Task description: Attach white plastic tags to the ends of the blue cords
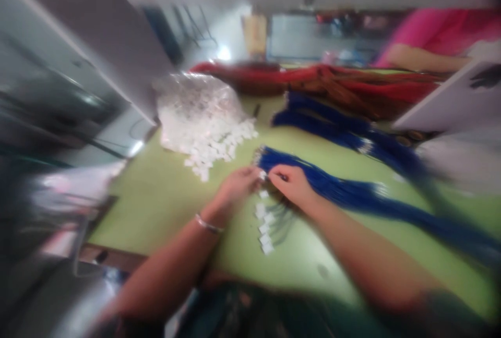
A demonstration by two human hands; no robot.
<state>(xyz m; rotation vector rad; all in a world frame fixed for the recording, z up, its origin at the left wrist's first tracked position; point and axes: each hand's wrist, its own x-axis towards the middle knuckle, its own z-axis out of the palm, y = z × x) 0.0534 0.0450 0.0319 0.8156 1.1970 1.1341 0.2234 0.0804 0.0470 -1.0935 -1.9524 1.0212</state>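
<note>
Left hand point(245, 181): fingertips pinched on a white piece point(262, 174); bracelet point(209, 225) at the wrist.

Right hand point(291, 181): fingers curled closed, tips just beside that white piece; what lies within the grip is too blurred to tell.

White row point(266, 229): several small pieces, set out on the tabletop point(156, 213) between the forearms, nearer the body than the hands. Dark wires point(282, 218) beside the row, below the right hand.

Near blue bundle point(344, 189): just beyond the right hand, running off to its right; pale band partway along.

Far blue bundle point(321, 113): farther beyond the right hand, roughly alongside the first.

Clear bag point(195, 95): beyond the left hand, filled with white bits. Loose heap point(219, 147): at the bag's mouth, on the side toward the hands.

Red bundle point(301, 74): well beyond both hands, lying crosswise, brown strands among it.

Pink sleeve point(430, 33): another person's, far beyond the right hand.
</note>
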